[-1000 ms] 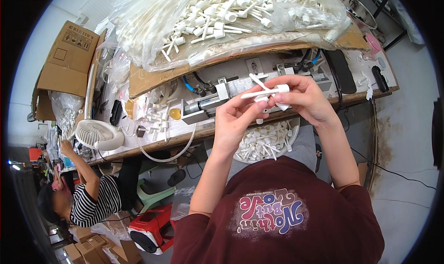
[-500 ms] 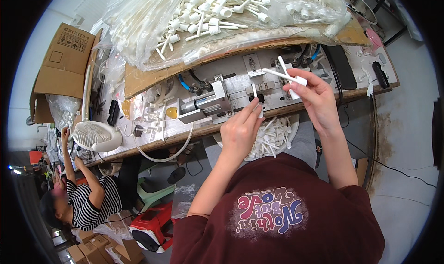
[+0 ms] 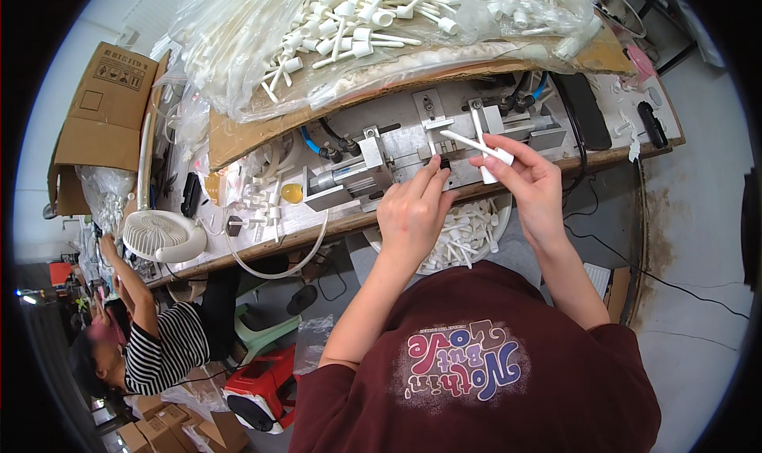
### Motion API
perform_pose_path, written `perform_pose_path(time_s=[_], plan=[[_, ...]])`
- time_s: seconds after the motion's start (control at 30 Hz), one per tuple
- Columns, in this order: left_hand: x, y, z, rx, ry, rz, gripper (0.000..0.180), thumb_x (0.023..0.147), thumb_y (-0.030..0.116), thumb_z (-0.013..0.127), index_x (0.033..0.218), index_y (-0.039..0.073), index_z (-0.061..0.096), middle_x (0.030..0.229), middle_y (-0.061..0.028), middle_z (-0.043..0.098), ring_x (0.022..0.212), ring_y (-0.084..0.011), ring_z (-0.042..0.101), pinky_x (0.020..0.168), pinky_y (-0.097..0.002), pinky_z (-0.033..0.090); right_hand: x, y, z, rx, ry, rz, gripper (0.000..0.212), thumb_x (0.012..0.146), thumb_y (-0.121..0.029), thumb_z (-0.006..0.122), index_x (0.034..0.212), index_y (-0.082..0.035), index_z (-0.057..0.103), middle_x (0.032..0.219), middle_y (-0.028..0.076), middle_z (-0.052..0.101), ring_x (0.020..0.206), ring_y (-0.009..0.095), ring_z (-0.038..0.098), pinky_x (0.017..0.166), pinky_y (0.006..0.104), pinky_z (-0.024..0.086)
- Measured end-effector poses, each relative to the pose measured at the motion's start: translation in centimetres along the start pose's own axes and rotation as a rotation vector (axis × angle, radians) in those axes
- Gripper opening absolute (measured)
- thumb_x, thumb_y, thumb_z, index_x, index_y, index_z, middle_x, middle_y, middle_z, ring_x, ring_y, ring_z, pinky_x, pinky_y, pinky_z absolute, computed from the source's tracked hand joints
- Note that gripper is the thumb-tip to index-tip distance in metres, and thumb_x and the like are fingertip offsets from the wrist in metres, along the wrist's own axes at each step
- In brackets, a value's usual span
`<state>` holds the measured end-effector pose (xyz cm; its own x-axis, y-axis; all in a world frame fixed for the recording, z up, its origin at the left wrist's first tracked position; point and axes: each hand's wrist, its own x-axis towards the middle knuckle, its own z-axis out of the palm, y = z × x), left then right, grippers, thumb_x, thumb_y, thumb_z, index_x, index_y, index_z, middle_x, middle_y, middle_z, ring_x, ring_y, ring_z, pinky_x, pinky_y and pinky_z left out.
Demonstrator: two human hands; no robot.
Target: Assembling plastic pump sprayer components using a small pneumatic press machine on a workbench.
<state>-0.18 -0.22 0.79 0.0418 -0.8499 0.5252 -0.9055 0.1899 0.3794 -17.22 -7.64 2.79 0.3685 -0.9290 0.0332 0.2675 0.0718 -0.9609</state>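
Observation:
Between the thumb and fingers of my right hand are white plastic stemmed pieces, each a thin rod with a cup-like end. They are raised in front of a metal clamping fixture on the bench. My left hand reaches to the middle of that fixture with its fingers stretched out. Its fingertips touch down at the near end of a white rod seated there, beside a small black block. The thumb of my left hand is hidden.
Above the fixture, a cardboard sheet carries a heap of white stemmed pieces in clear plastic. More pieces fill a bowl at my lap. A fan stands at left, near a person in a striped shirt.
My right hand has moved slightly down with its white pieces, which now tilt differently. My left fingers have shifted a little farther onto the fixture. The person at left has moved an arm.

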Motion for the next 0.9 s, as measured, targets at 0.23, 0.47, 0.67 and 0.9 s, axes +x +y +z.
perform_pose_path(time_s=[0.23,0.47,0.67,0.9], plan=[[0.2,1.5,-0.4,-0.352,0.141,-0.003,0.043,0.071,0.006,0.082,0.111,0.003,0.067,0.101,-0.0080,0.070,0.079,-0.0237,0.069,0.066,-0.0313,0.055,-1.8,2.4,2.7,-0.119,0.031,-0.060,0.030,0.093,-0.002,0.066,0.122,0.003,0.063,0.102,0.013,0.072,0.091,0.012,0.069,0.079,0.0251,0.056],[-0.8,0.9,-0.8,-0.281,0.036,-0.122,0.031,0.076,0.002,0.081,0.106,0.001,0.071,0.105,-0.0087,0.067,0.081,-0.0200,0.072,0.069,-0.0294,0.059,-1.1,0.5,1.3,-0.711,0.125,-0.369,0.022,0.087,-0.011,0.074,0.107,-0.006,0.068,0.057,0.000,0.056,0.046,0.006,0.053,0.044,0.0230,0.041],[-0.7,-0.2,0.5,0.058,-0.012,0.033,0.027,0.074,0.013,0.080,0.100,0.006,0.075,0.117,-0.0049,0.072,0.066,-0.0190,0.067,0.061,-0.0294,0.053,-1.3,0.0,0.4,-0.725,0.054,-0.358,0.019,0.081,-0.012,0.080,0.092,-0.006,0.066,0.055,-0.004,0.043,0.048,0.002,0.042,0.045,0.0200,0.035],[0.1,-0.6,0.3,0.061,-0.032,0.031,0.029,0.072,0.015,0.081,0.100,0.008,0.075,0.116,-0.0028,0.073,0.061,-0.0207,0.065,0.060,-0.0298,0.052,-1.7,-0.1,0.6,-0.469,-0.066,-0.286,0.033,0.082,-0.008,0.079,0.111,-0.005,0.062,0.064,-0.001,0.057,0.058,0.004,0.053,0.055,0.0210,0.045]])
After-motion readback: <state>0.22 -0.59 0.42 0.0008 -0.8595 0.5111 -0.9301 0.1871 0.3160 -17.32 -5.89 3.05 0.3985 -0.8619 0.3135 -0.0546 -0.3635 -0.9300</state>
